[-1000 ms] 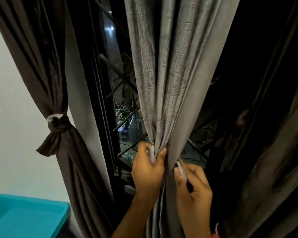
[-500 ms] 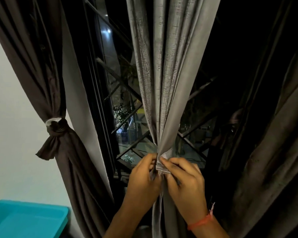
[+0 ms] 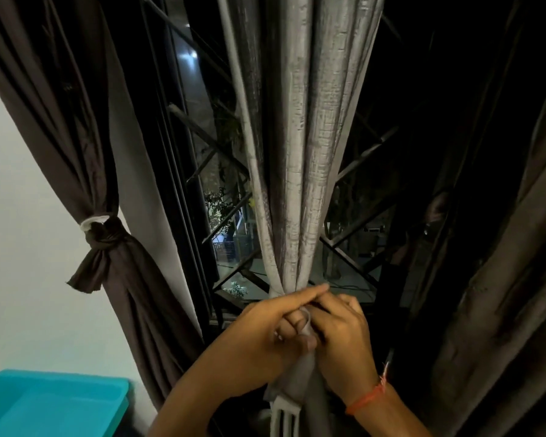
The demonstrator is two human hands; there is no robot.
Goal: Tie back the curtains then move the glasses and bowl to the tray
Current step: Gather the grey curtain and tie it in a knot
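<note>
A grey curtain (image 3: pixel 300 146) hangs in the middle, gathered into a tight bunch at its lower part. My left hand (image 3: pixel 265 329) and my right hand (image 3: pixel 341 332) both clasp that bunch, fingers working a pale tie-back strip (image 3: pixel 306 323) wrapped around it. The strip is mostly hidden under my fingers. At the left, a brown curtain (image 3: pixel 76 146) is tied back with a knot (image 3: pixel 103 236). A turquoise tray (image 3: pixel 44 402) sits at the bottom left corner. No glasses or bowl are in view.
Behind the curtains is a dark window with a metal grille (image 3: pixel 208 146). A white wall (image 3: pixel 22 279) fills the left side. Another dark curtain (image 3: pixel 501 279) hangs at the right.
My hands have closed together around the gathered grey curtain and now overlap on the tie strip. The view has moved closer and slightly lower.
</note>
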